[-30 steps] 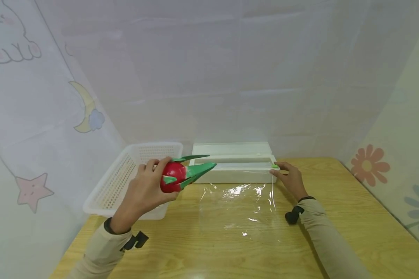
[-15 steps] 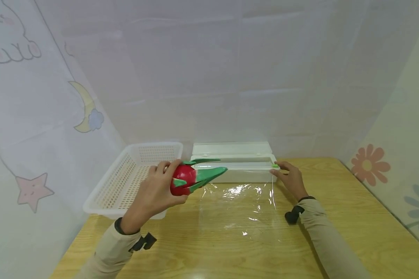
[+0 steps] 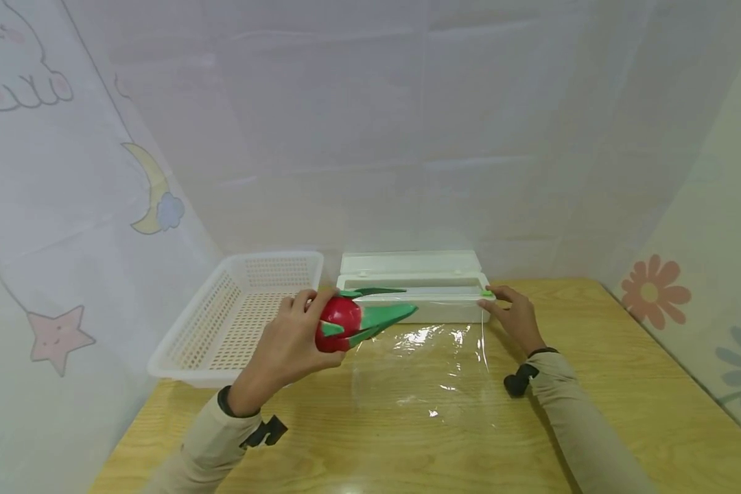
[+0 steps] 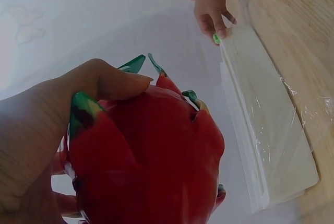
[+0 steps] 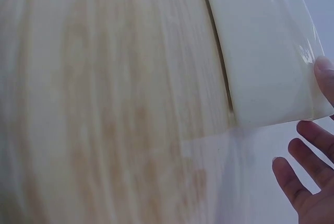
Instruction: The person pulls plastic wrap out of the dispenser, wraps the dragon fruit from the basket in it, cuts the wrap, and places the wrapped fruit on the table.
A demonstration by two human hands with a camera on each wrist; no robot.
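My left hand (image 3: 287, 346) grips a red dragon fruit (image 3: 339, 319) with green leaf tips, held in the air left of centre. In the left wrist view the fruit (image 4: 156, 151) fills the lower middle, my thumb lying over its top. A white cling film dispenser (image 3: 432, 314) stands behind it, lid raised. From its front edge a sheet of clear film (image 3: 420, 384) spreads over the table. My right hand (image 3: 519, 319) pinches the dispenser's right end by the green slider (image 3: 486, 293). In the right wrist view, several of that hand's fingers (image 5: 292, 185) are spread beneath the corner.
A white perforated basket (image 3: 191, 374) sits at the left, beside the dispenser; nothing shows inside its visible part. The wooden table (image 3: 593, 357) meets a pale cloth backdrop (image 3: 383, 137) at the back and sides.
My left hand has carried the dragon fruit to the right and slightly nearer, away from the basket toward the film. The right hand has stayed at the dispenser's end.
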